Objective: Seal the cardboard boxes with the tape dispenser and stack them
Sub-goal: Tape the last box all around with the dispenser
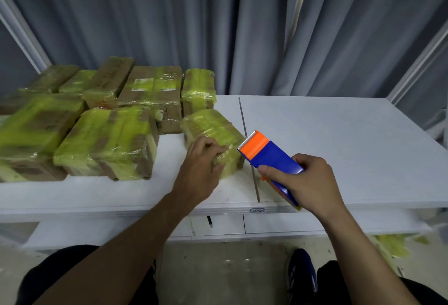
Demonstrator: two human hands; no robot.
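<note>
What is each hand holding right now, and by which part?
Right hand grips the tape dispenser by its blue rear body; left hand grips the small taped box at its near top edge.

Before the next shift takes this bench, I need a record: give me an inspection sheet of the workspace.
Surface: white table, two tops joined at a seam.
Job's things: small box wrapped in yellow-green tape near the seam; taped boxes grouped at left; blue-and-orange tape dispenser.
Clutter: yellow-green scraps on the floor under the table's right end.
Hands: left hand grips the small box; right hand holds the tape dispenser.
Cables: nothing seen.
Surroundings: grey curtain behind.
</note>
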